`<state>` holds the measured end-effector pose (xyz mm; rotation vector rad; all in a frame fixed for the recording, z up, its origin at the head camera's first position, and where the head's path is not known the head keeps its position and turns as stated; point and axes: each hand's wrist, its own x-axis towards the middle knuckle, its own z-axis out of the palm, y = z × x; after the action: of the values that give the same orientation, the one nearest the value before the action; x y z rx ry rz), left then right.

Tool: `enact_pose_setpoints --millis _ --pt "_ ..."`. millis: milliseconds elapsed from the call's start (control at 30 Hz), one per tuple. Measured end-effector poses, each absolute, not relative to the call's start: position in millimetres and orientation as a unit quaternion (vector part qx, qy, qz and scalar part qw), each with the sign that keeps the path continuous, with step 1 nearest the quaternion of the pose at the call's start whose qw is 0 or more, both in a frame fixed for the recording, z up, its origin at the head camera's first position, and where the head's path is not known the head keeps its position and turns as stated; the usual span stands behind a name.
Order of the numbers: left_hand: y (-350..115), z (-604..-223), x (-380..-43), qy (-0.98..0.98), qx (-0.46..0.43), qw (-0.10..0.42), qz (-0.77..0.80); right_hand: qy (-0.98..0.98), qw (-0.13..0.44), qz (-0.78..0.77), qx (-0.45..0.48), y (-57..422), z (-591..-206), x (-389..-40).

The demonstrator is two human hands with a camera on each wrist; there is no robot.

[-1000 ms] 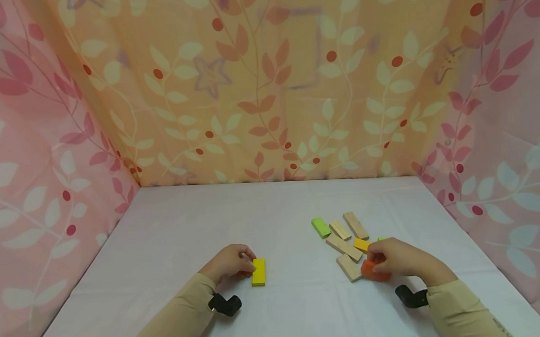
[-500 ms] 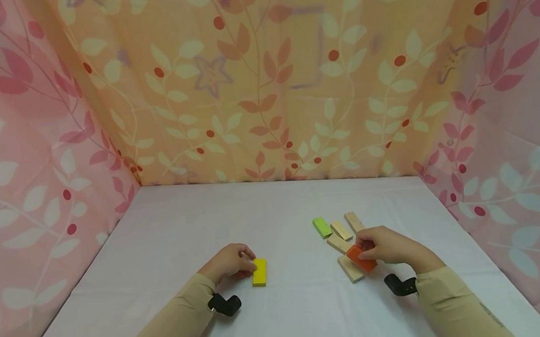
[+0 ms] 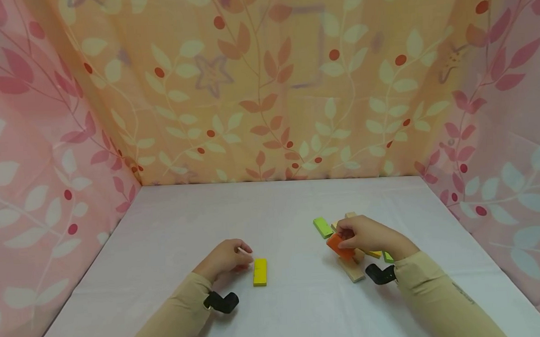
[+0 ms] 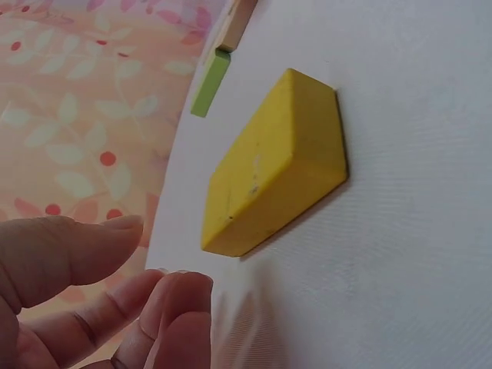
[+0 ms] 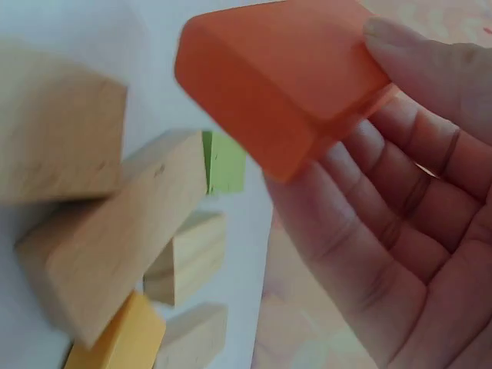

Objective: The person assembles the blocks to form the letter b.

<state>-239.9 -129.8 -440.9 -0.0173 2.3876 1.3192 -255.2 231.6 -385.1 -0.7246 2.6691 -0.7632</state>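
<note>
Between thumb and fingers, my right hand (image 3: 368, 235) pinches an orange wooden block (image 3: 339, 246), raised over the loose blocks on the right of the table. In the right wrist view the orange block (image 5: 277, 77) is tilted, with plain blocks (image 5: 115, 231) below it. A yellow block (image 3: 260, 272) lies flat on the white cloth near the middle. Just left of it is my left hand (image 3: 226, 258), fingers loosely bent with nothing in them. The left wrist view shows a gap between those fingertips and the yellow block (image 4: 269, 169).
A light green block (image 3: 323, 227) lies at the left of the group. Partly hidden under the right hand are a plain block (image 3: 350, 269), an orange-yellow block (image 3: 373, 254) and another green block (image 3: 388, 257). Patterned curtains (image 3: 266, 88) bound the table at the back and sides.
My right hand has lifted the orange block and carried it left and away from me over the plain blocks. My left hand has drawn back slightly from the yellow block, which stays put.
</note>
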Motion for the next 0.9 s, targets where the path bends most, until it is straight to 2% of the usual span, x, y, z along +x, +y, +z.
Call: enact_pose_setpoints --millis 500,900 --pt "-137.3 -428.7 -239.6 0.851 -0.011 0.192 0.489 0.901 0.115 -0.325 -0.263 188.8 -390.0 -273.9" --pt "-143.4 -422.5 -233.8 0.848 -0.018 0.180 0.498 0.856 0.147 -0.455 -0.197 149.6 -402.4 -286.2"
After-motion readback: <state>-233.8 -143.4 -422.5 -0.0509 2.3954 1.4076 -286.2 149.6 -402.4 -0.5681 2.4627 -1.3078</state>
